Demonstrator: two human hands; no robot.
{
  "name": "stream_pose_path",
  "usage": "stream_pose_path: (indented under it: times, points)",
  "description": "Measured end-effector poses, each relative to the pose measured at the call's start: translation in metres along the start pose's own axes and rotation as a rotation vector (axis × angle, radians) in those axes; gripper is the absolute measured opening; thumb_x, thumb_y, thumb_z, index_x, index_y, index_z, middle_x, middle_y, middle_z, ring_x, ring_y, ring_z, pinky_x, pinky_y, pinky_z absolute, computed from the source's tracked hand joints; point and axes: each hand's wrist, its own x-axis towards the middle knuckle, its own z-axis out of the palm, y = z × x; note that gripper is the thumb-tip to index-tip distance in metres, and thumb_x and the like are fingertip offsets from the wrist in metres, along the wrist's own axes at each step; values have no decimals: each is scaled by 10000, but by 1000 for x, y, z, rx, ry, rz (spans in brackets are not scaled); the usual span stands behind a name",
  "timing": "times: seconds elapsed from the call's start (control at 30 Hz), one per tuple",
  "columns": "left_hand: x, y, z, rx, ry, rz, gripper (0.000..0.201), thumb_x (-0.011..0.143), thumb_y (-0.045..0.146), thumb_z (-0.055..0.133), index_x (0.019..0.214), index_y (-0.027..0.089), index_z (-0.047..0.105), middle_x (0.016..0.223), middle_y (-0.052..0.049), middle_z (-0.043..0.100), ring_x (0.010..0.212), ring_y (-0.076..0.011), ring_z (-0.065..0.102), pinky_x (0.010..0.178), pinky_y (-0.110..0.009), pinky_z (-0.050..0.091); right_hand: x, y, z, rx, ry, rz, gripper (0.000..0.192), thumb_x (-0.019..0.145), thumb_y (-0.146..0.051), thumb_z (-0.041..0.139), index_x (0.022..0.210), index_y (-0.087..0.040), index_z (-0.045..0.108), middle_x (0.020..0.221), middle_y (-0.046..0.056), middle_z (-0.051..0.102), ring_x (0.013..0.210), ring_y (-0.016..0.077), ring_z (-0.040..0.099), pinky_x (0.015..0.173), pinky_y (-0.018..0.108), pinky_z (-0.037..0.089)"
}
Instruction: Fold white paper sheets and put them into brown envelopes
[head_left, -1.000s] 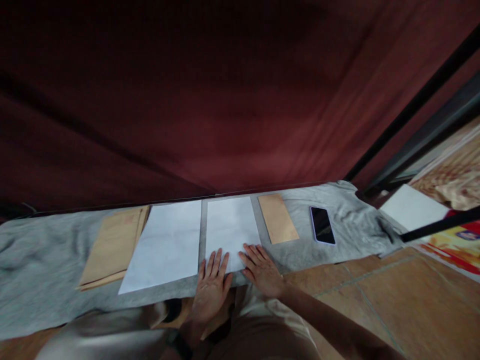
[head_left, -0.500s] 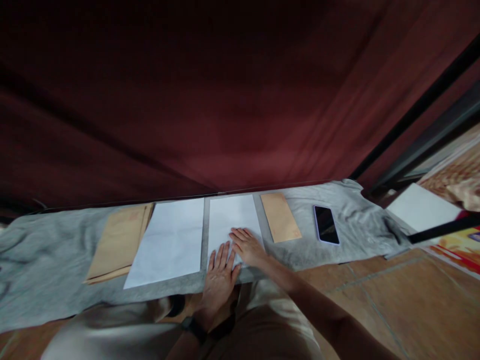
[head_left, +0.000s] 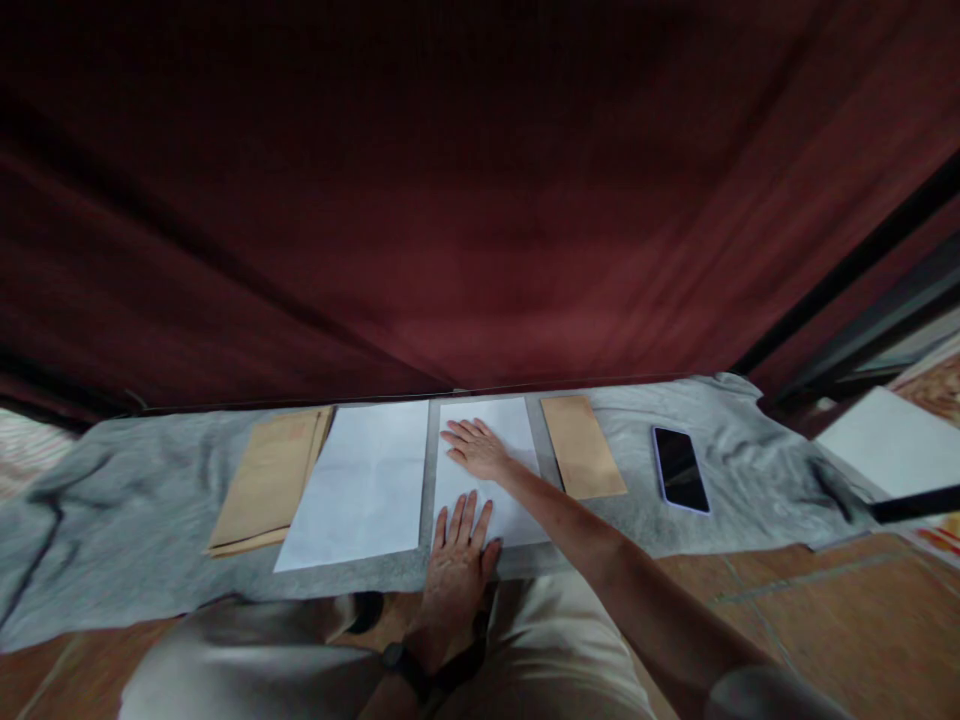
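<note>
A sheet of white paper [head_left: 517, 425] lies on the grey cloth in front of me. My right hand [head_left: 476, 448] rests flat on its upper part with the fingers spread. Nearer to me, my left hand [head_left: 456, 555] presses on the sheet's lower edge, palm down and fingers stretched out. Left of it lies a larger stack or sheet of white paper [head_left: 360, 485], which overlaps several brown envelopes [head_left: 266, 475]. To the right of the sheet is a single small brown envelope [head_left: 583, 447].
The grey cloth [head_left: 135, 510] covers a long, narrow surface against a dark red curtain [head_left: 480, 250]. A phone [head_left: 681, 470] with a purple case lies at the right. Farther right stand a white flat object [head_left: 892, 440] and a dark bar [head_left: 915, 503].
My right hand has slid up the sheet, away from my left hand. My left hand stays at the lower edge. The whole view has shifted slightly.
</note>
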Motion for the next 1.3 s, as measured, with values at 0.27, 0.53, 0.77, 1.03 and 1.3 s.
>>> stream_pose_path:
  times: [0.27,0.53,0.77,1.03,1.3]
  points:
    - [2,4,-6,-13,-69,-47,527,1010,350,502,1527,255,477,1606,-108,452,1495,-314,404,1206,-596,321,13,38,-10,1,69,237,505,1071,-322,413,1571,-249,413,1609,87,444,1478,238,423,1260,503,222]
    - [1,1,2,-50,-24,-35,520,1011,358,484,1519,252,499,1597,-103,462,1489,-319,413,1234,-591,259,-44,53,-8,-35,168,417,557,1084,-354,364,1586,-112,366,1594,193,437,1471,280,431,1229,533,272]
    - [1,4,4,-72,-44,-63,525,1023,385,446,1531,256,481,1608,-108,438,1505,-330,383,1241,-662,155,-102,16,2,-91,254,489,582,1072,-355,391,1561,-39,390,1627,222,357,1507,328,369,1222,529,307]
    - [0,-1,-10,-62,-174,-59,541,1006,379,479,1528,237,481,1608,-118,441,1499,-316,395,1230,-609,254,-181,-20,-19,-47,165,235,517,1049,-310,476,1536,-137,461,1628,164,390,1516,278,364,1238,498,320]
    - [2,-6,2,-17,-221,19,589,885,68,454,1454,184,556,1536,-184,527,1437,-334,485,1157,-529,406,-215,-26,-38,73,112,163,503,1043,-292,486,1532,-175,475,1609,137,434,1494,274,405,1242,522,338]
